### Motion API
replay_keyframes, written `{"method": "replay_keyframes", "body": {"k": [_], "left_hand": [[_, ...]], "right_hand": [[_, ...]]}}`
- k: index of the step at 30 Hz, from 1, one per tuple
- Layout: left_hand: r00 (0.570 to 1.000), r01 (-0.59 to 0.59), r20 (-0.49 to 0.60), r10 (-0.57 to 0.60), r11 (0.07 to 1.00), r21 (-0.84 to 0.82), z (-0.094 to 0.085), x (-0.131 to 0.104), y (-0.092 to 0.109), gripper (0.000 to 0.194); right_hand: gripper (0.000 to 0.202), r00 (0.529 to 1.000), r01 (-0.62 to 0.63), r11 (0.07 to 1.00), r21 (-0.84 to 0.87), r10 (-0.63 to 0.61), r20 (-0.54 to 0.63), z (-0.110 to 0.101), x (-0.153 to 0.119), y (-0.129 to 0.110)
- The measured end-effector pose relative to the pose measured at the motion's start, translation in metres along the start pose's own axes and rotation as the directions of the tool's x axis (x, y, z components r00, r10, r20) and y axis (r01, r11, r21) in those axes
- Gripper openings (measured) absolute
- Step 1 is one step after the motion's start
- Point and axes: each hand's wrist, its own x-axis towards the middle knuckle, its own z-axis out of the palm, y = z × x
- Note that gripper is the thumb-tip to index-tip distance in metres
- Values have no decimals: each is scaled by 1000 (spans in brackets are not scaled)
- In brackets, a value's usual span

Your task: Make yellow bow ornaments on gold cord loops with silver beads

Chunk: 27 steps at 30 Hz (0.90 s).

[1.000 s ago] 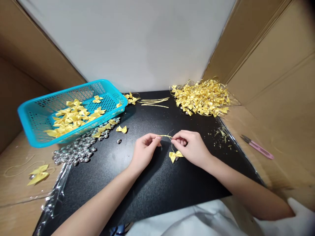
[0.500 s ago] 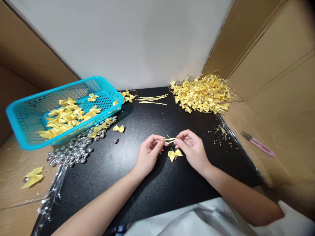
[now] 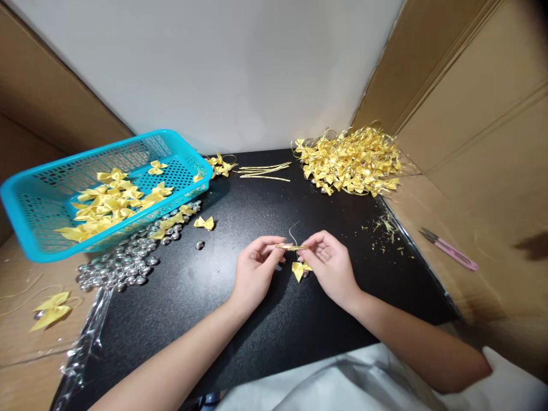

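Note:
Between my two hands a short length of gold cord (image 3: 291, 248) is stretched level. My left hand (image 3: 259, 268) pinches its left end, and my right hand (image 3: 330, 264) pinches the right end. A thin loose tail of cord curls up above it. Just below the fingers hangs or lies a yellow ribbon bow (image 3: 298, 270) with a small silver bell-like bead at its side; which of the two I cannot tell. Left of my hands lie a single silver bead (image 3: 200, 245) and another yellow bow (image 3: 204, 223) on the black tabletop (image 3: 192, 331).
A turquoise basket (image 3: 21, 228) of yellow bows stands at left, with a heap of silver beads (image 3: 124, 262) beside it. Gold cord pieces (image 3: 263, 169) lie at the back. Finished-looking bows (image 3: 351, 160) are piled back right. Pink-handled snips (image 3: 449, 251) rest at right near cord scraps (image 3: 387, 228).
The cord strands between my hands have come together into one line, where two showed apart before. My right hand has shifted slightly left and down.

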Motion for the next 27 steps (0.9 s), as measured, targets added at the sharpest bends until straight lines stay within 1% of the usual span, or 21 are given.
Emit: {"method": "replay_keyframes", "body": {"k": [5,14,22,27], "left_hand": [[1000,21,-22,-21,999,-28,2,-2,1,23],[1000,3,-29,-6,995,-99,3,-4,1,20],[1000,-5,-25,3,997,-77,3,-5,1,23],[1000,-1,-12,0,995,-103,3,-5,1,23]], "right_hand": [[18,1000,-5,1000,-21,5,-10,1,-1,0],[16,1000,-12,1000,10,12,-7,3,-3,1],[20,999,29,1000,7,-29,-21,2,-4,-1],[20,998,53,999,0,-53,-19,2,-5,-1]]}}
